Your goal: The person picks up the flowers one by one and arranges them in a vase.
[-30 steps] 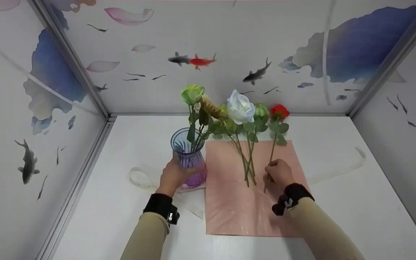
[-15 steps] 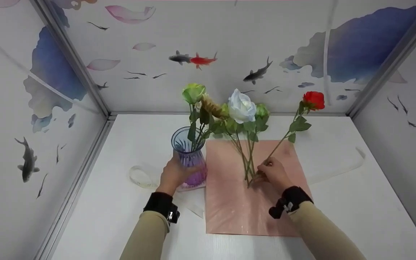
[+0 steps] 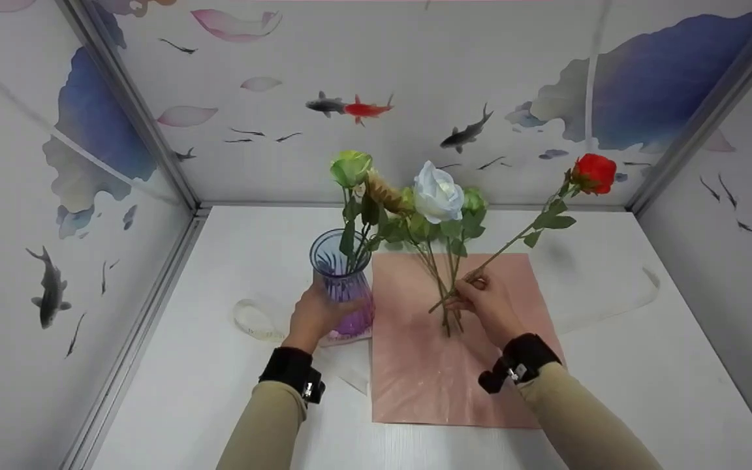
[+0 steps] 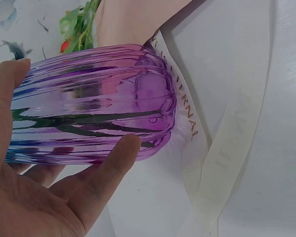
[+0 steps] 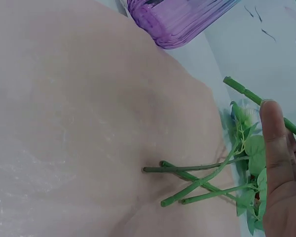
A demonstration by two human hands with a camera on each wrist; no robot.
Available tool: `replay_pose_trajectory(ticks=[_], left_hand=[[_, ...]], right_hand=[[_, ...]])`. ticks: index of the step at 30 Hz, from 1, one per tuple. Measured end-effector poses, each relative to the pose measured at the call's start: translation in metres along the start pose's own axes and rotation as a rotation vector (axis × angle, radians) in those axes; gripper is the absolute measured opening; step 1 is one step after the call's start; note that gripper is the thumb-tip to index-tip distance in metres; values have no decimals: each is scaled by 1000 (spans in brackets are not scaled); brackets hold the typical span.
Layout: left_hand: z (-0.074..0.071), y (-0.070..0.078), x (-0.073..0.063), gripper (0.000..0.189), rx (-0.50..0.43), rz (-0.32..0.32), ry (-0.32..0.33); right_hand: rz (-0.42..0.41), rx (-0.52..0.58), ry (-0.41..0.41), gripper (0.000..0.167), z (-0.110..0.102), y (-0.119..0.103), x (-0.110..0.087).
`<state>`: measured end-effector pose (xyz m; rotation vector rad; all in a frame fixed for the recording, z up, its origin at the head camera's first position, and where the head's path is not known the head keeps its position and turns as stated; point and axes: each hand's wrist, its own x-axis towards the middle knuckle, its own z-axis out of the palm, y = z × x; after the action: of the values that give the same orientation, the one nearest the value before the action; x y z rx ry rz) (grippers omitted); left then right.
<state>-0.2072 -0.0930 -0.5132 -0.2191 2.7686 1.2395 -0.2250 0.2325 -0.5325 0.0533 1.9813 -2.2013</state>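
My left hand [image 3: 316, 316] grips a ribbed glass vase [image 3: 352, 320], blue at the rim and purple below, standing at the paper's left edge. A green rose [image 3: 350, 170] and a brownish-yellow flower [image 3: 382, 192] rise from it; their dark stems show through the glass in the left wrist view. My right hand [image 3: 490, 307] pinches the stem of a red flower [image 3: 595, 173], which slants up to the right. The stem's cut end [image 5: 233, 84] sticks out past my fingers in the right wrist view. Beneath lies a pale blue rose [image 3: 438, 192] among other green-stemmed flowers.
Pink wrapping paper [image 3: 428, 391] lies flat on the white table [image 3: 173, 391], under the loose stems. A whitish lettered ribbon [image 4: 237, 128] runs beside and beneath the vase, and its other end [image 3: 617, 310] shows on the right. Printed walls [image 3: 376, 52] enclose the table.
My right hand has moved left with the red flower, lifting it off the paper and tilting its bloom to the right and up. My left hand and the vase have stayed in place.
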Motion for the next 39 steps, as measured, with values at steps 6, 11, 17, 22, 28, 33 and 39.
replay_pose_trajectory(ticks=[6,11,17,22,28,33,39], left_hand=[[-1,0,0,107,2,-5,1],[-2,1,-2,106,-10,-7,-3],[-2,2,-2,107,-10,-11,-7],[-1,1,-1,108,4,-8,-2],[-1,0,-1,111,25,4,10],[-1,1,0,108,24,-5,3],[-1,1,0,102,12,-6,5]], right_hand=[[-91,37,-23,35,12,-8,-2],[-193,60,-68,34,25,-17,-5],[-284,86,-135,29,40,-28,-8],[-331,139,-175,27,54,-36,-12],[-372,74,-233,30,66,-45,-16],[-391,53,-251,29,76,-53,-21],[-460,41,-300,24,92,-64,-28]])
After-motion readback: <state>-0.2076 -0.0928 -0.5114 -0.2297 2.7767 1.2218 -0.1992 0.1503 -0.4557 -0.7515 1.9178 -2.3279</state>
